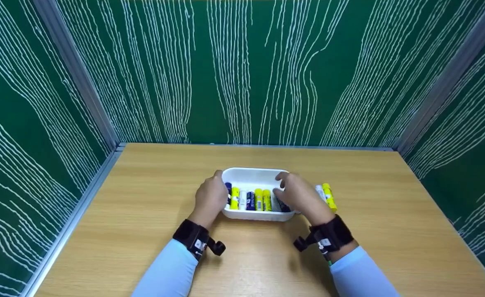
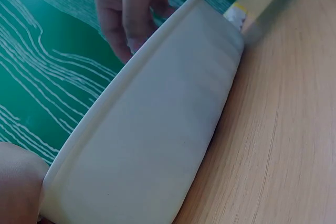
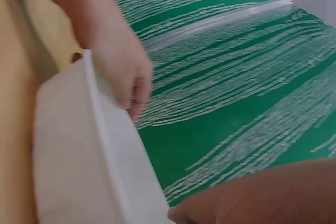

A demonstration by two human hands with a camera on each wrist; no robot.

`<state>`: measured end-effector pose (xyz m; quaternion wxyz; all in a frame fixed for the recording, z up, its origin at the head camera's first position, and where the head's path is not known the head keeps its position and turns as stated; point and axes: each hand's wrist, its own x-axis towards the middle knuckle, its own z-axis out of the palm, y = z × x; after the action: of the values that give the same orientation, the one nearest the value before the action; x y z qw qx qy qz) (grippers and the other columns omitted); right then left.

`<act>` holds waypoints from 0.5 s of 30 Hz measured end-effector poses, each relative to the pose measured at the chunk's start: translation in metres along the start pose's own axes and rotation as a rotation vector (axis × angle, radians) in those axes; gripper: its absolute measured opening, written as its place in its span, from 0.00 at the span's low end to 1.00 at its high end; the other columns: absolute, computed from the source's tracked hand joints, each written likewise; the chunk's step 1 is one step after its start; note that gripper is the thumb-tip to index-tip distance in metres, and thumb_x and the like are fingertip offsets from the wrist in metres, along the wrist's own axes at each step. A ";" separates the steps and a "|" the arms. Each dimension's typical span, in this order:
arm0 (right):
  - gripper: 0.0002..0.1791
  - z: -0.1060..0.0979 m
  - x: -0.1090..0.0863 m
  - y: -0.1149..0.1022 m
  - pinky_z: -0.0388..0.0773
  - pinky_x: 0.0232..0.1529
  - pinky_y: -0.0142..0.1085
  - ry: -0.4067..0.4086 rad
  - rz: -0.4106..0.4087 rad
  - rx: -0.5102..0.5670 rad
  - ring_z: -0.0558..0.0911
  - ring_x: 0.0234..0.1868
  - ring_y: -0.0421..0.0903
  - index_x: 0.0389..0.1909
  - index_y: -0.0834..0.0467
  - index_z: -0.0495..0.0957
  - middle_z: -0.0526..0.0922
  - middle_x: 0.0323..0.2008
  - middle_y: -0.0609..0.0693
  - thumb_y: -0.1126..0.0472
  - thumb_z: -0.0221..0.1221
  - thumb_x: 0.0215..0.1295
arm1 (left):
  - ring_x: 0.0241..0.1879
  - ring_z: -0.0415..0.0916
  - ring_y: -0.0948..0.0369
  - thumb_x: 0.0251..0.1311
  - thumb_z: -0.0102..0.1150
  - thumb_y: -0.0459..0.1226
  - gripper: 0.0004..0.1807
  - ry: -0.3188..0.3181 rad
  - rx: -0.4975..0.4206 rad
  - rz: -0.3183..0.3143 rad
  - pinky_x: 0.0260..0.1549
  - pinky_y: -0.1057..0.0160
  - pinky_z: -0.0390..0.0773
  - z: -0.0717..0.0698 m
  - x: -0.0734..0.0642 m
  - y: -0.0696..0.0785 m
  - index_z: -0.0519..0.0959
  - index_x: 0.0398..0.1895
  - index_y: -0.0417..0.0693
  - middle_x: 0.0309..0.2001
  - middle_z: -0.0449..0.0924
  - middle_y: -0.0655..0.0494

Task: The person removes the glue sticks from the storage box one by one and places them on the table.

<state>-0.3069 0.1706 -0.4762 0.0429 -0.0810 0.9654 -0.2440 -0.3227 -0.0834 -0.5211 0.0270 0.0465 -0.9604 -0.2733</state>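
Observation:
A white plastic tray point(image 1: 259, 215) with rounded corners holds a row of upright-lying glue sticks point(image 1: 259, 199) in yellow, white and dark blue. My left hand point(image 1: 212, 194) grips the tray's left end, its fingers over the rim; in the right wrist view this left hand point(image 3: 118, 59) curls across the edge. Over the right end hovers my right hand point(image 1: 302, 194), thumb and forefinger apart above a dark stick point(image 1: 283, 206). In the left wrist view the right hand's point(image 2: 134, 11) fingers hang down behind the rim, their tips partly hidden.
Right of the tray, partly behind my right hand, a yellow glue stick point(image 1: 329, 197) and a white one point(image 1: 320, 192) lie on the wooden table point(image 1: 143, 231). Green walls point(image 1: 201, 82) with white wavy lines enclose the table's back and both sides.

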 end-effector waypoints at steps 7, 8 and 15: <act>0.25 0.024 -0.001 -0.005 0.90 0.56 0.52 0.026 -0.020 -0.163 0.84 0.46 0.53 0.71 0.66 0.83 0.89 0.58 0.66 0.63 0.67 0.77 | 0.63 0.90 0.45 0.89 0.51 0.36 0.28 -0.010 -0.002 -0.020 0.63 0.44 0.90 0.000 -0.001 0.002 0.69 0.86 0.45 0.69 0.87 0.38; 0.24 0.027 -0.001 -0.005 0.90 0.55 0.52 0.028 -0.020 -0.183 0.84 0.46 0.53 0.70 0.66 0.83 0.89 0.57 0.66 0.64 0.67 0.77 | 0.64 0.90 0.46 0.89 0.51 0.36 0.28 -0.011 0.000 -0.021 0.64 0.44 0.90 0.000 -0.001 0.003 0.69 0.86 0.45 0.70 0.87 0.38; 0.25 0.035 0.004 -0.004 0.90 0.60 0.54 -0.004 0.018 -0.228 0.85 0.46 0.53 0.73 0.65 0.81 0.89 0.56 0.66 0.63 0.65 0.79 | 0.64 0.90 0.47 0.89 0.51 0.36 0.29 -0.020 0.007 -0.034 0.64 0.44 0.90 0.000 0.000 0.003 0.68 0.87 0.46 0.71 0.87 0.39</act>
<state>-0.3058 0.1503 -0.5054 0.0374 -0.0769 0.9875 -0.1321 -0.3233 -0.0810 -0.5196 0.0124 0.0601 -0.9606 -0.2711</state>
